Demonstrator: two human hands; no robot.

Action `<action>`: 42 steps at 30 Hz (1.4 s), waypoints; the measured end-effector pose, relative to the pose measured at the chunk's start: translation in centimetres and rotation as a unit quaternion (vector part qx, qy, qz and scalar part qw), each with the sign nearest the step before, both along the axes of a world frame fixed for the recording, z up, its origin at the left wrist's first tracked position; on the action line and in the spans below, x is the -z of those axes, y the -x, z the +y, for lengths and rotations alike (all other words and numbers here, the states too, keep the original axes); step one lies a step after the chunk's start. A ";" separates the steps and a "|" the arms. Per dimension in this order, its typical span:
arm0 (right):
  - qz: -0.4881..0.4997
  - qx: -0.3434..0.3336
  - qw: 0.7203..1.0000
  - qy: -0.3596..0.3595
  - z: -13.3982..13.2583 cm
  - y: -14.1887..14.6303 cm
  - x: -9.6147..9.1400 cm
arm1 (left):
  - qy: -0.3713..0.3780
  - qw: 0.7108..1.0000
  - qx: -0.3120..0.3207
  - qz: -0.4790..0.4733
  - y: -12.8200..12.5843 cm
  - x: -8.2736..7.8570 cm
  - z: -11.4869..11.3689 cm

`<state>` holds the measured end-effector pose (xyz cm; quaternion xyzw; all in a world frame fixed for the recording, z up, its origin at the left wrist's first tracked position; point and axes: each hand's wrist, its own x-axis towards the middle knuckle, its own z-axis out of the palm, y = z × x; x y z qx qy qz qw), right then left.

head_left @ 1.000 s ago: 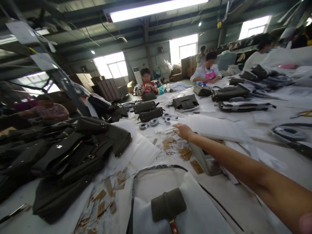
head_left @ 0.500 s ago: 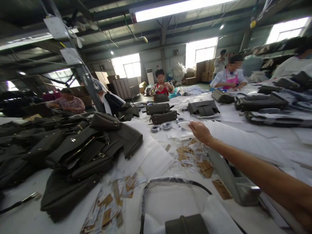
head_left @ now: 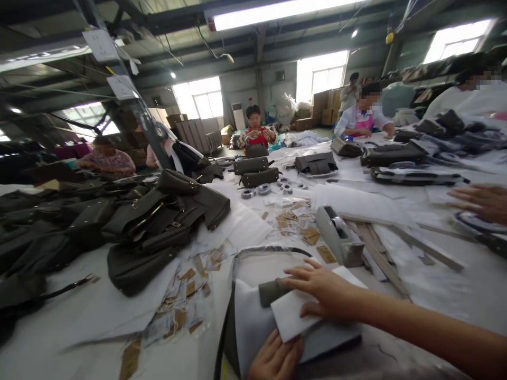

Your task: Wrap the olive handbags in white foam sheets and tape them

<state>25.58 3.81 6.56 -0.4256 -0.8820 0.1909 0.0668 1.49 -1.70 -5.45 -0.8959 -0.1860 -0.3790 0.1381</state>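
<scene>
A dark olive bag (head_left: 230,343) with an arched, wrapped handle (head_left: 273,250) lies right in front of me. White wrapping covers much of it, and a dark olive flap or strap (head_left: 271,292) shows near its middle. My right hand (head_left: 322,293) spreads its fingers over this strap and a small white sheet (head_left: 293,312), with the thumb lying on the sheet. At the bottom, my left hand (head_left: 277,356) rests flat at the sheet's lower edge, fingers stretched out. Part of the sheet is hidden beneath my right hand.
A grey tape dispenser (head_left: 338,237) stands beyond my right hand. Loose brown tags (head_left: 190,287) lie left of the bag, and dark bags (head_left: 138,264) are heaped farther left. A co-worker's hand (head_left: 481,200) reaches in at right. White sheets (head_left: 356,203) are stacked behind the dispenser.
My right hand has come back from beyond the tags to the bag, bringing the white sheet. My left hand has entered at the bottom. A co-worker's hand now appears at right.
</scene>
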 end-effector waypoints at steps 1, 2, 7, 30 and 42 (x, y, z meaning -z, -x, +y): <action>-0.008 -0.011 1.000 0.010 -0.6 -0.9 0.2 | 0.029 1.000 -0.006 0.007 0.1 -0.5 -0.3; -0.011 -0.023 0.999 0.020 -1.2 -1.8 0.2 | 0.062 0.998 -0.012 0.012 0.2 -0.9 -0.6; -0.016 -0.049 0.999 0.002 -2.6 -4.5 -0.6 | 0.187 0.982 -0.033 0.020 0.3 -2.1 -2.2; 0.007 -0.101 0.992 -0.081 -4.0 1.7 6.3 | 0.335 0.928 0.018 -0.160 0.6 -4.4 -3.9; 0.045 -0.065 0.992 -0.094 -4.1 1.4 4.2 | 0.239 0.962 -0.105 -0.077 -0.8 -1.2 -1.7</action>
